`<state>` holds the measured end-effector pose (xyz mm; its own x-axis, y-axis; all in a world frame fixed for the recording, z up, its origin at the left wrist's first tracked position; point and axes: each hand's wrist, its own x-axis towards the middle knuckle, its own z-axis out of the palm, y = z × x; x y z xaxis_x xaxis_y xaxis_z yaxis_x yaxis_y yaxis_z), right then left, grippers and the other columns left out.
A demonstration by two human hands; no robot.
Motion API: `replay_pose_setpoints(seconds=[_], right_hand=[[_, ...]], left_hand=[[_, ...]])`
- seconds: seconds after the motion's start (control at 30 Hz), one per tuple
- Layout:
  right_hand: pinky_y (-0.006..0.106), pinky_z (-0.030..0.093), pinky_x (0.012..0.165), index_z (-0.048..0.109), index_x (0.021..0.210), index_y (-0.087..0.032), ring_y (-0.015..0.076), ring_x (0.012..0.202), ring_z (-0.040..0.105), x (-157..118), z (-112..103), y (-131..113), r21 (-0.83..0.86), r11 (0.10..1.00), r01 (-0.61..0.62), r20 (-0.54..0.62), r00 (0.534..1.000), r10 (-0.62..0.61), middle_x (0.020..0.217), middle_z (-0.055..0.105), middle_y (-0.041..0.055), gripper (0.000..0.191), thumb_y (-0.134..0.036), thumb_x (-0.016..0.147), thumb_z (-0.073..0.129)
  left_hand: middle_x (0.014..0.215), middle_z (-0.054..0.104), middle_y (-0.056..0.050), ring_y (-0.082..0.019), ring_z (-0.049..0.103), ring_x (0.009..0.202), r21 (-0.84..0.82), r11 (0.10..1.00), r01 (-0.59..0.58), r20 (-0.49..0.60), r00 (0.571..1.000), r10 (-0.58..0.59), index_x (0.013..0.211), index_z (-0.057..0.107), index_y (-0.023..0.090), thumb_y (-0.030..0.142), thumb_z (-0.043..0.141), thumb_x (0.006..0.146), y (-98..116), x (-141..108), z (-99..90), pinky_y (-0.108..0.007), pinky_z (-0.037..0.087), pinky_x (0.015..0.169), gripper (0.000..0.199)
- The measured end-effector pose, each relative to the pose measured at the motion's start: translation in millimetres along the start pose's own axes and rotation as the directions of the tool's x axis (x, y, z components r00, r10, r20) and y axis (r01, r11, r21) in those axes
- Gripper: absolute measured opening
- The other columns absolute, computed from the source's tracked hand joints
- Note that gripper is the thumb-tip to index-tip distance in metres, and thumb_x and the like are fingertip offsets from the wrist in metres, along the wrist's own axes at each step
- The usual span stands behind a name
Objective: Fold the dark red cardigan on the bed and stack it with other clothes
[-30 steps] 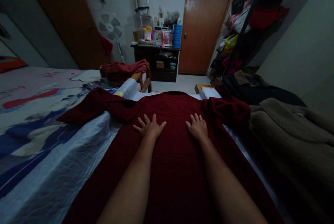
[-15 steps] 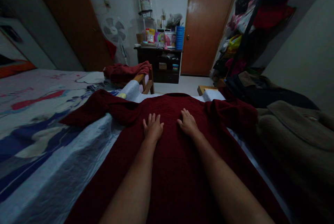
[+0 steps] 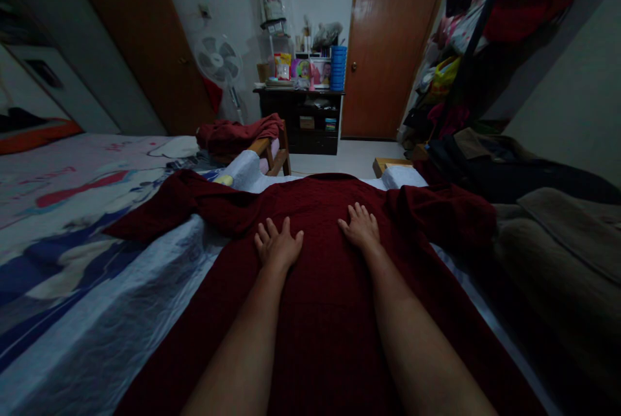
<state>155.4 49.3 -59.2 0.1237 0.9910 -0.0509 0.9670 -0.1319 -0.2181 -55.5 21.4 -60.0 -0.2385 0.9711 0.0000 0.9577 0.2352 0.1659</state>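
Note:
A dark red long-sleeved garment [image 3: 325, 325] lies spread out before me, its neckline at the far end and its sleeves out to both sides. My left hand [image 3: 279, 244] rests flat on its upper part, left of the middle, with the fingers spread. On the right of the middle, my right hand [image 3: 361, 227] also lies palm down on the cloth, fingers apart. Neither hand grips the fabric. Under the garment is a pale blue-white cover [image 3: 140, 293], seen along both edges.
To the left is a bed with a patterned sheet [image 3: 87, 176]. A reddish cloth [image 3: 237, 134] hangs over a wooden frame [image 3: 279, 154]. Coats [image 3: 557, 241] are piled close on the right. Farther back stand a fan [image 3: 218, 60], a dark cabinet [image 3: 295, 102] and a door [image 3: 383, 47].
Both hands have slid apart over the cloth, the left one to the left and the right one to the right. Their fingers are spread wider. The view has shifted slightly.

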Motion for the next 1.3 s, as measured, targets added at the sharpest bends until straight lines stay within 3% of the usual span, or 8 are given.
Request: replay_pose_setpoints(seconds=[0.23, 0.37, 0.43, 0.53, 0.6, 0.77, 1.03, 1.3], right_hand=[[0.046, 0.008, 0.116, 0.027, 0.151, -0.021, 0.0252, 0.147, 0.009, -3, 1, 0, -0.013, 0.998, -0.058, -0.015, 0.998, 0.057, 0.161, 0.015, 0.0068, 0.069, -0.058, 0.093, 0.03], [0.046, 0.008, 0.116, 0.027, 0.151, -0.021, 0.0252, 0.147, 0.008, -4, 2, -1, -0.027, 0.998, -0.059, -0.024, 0.998, 0.058, 0.161, 0.015, 0.0068, 0.068, -0.057, 0.093, 0.029], [0.047, 0.008, 0.116, 0.026, 0.152, -0.02, 0.0254, 0.147, 0.008, -4, 2, -2, -0.039, 0.998, -0.057, -0.024, 0.998, 0.056, 0.161, 0.015, 0.0069, 0.069, -0.057, 0.094, 0.028], [0.047, 0.008, 0.116, 0.026, 0.152, -0.02, 0.0253, 0.147, 0.008, -4, 3, -2, -0.042, 0.997, -0.06, -0.028, 0.998, 0.059, 0.161, 0.014, 0.0064, 0.069, -0.057, 0.094, 0.028], [0.047, 0.009, 0.116, 0.026, 0.151, -0.021, 0.0251, 0.147, 0.009, -4, 3, -2, -0.036, 0.998, -0.06, -0.032, 0.998, 0.059, 0.161, 0.015, 0.0063, 0.068, -0.057, 0.093, 0.029], [0.047, 0.008, 0.116, 0.027, 0.151, -0.021, 0.0253, 0.147, 0.009, -4, 4, -2, -0.031, 0.998, -0.055, -0.044, 0.998, 0.053, 0.16, 0.016, 0.0065, 0.068, -0.057, 0.094, 0.027], [0.048, 0.009, 0.116, 0.028, 0.151, -0.021, 0.0259, 0.147, 0.01, -4, 4, -2, -0.023, 0.998, -0.053, -0.05, 0.997, 0.051, 0.16, 0.018, 0.0069, 0.068, -0.056, 0.093, 0.03], [0.047, 0.007, 0.116, 0.027, 0.151, -0.021, 0.0258, 0.147, 0.009, -4, 2, -3, -0.004, 0.998, -0.061, -0.027, 0.998, 0.06, 0.161, 0.015, 0.0064, 0.068, -0.056, 0.093, 0.031]], left_hand=[[0.157, 0.025, -0.016, -0.043, 0.016, 0.144, 0.044, 0.999, 0.016, -0.01, 1.0, -0.015, 0.148, 0.035, 0.026, 0.06, 0.031, 0.089, 1, -1, -0.1, -0.056, 0.018, 0.113, 0.069], [0.159, 0.02, -0.015, -0.037, 0.014, 0.146, 0.044, 0.999, 0.008, 0.09, 0.996, -0.012, 0.15, 0.031, 0.022, 0.051, 0.031, 0.092, 11, 9, -3.3, -0.056, 0.016, 0.115, 0.065], [0.16, 0.018, -0.012, -0.03, 0.016, 0.147, -0.001, 0.993, -0.114, 0.141, 0.984, 0.113, 0.151, 0.028, 0.019, 0.044, 0.03, 0.094, 21, 19, -4.0, -0.05, 0.018, 0.116, 0.062], [0.16, 0.019, -0.009, -0.022, 0.019, 0.146, -0.078, 0.938, -0.339, 0.149, 0.926, 0.347, 0.151, 0.024, 0.016, 0.042, 0.024, 0.096, 40, 33, 0.1, -0.042, 0.022, 0.116, 0.061], [0.159, 0.021, -0.01, -0.022, 0.019, 0.146, -0.075, 0.919, -0.386, 0.118, 0.912, 0.392, 0.151, 0.024, 0.014, 0.045, 0.023, 0.096, 49, 43, 5.8, -0.041, 0.022, 0.117, 0.062], [0.159, 0.021, -0.009, -0.025, 0.017, 0.147, -0.025, 0.943, -0.332, 0.025, 0.943, 0.332, 0.151, 0.026, 0.017, 0.056, 0.022, 0.094, 52, 70, 16.8, -0.044, 0.019, 0.118, 0.069], [0.158, 0.025, -0.011, -0.037, 0.018, 0.145, -0.029, 0.978, -0.208, -0.005, 0.978, 0.208, 0.15, 0.031, 0.025, 0.072, 0.026, 0.085, 45, 121, 13.4, -0.051, 0.017, 0.116, 0.08], [0.155, 0.031, -0.013, -0.032, 0.023, 0.144, -0.051, 0.974, -0.219, -0.046, 0.975, 0.216, 0.147, 0.036, 0.021, 0.06, 0.031, 0.09, 41, 123, 8.4, -0.047, 0.02, 0.115, 0.069]])
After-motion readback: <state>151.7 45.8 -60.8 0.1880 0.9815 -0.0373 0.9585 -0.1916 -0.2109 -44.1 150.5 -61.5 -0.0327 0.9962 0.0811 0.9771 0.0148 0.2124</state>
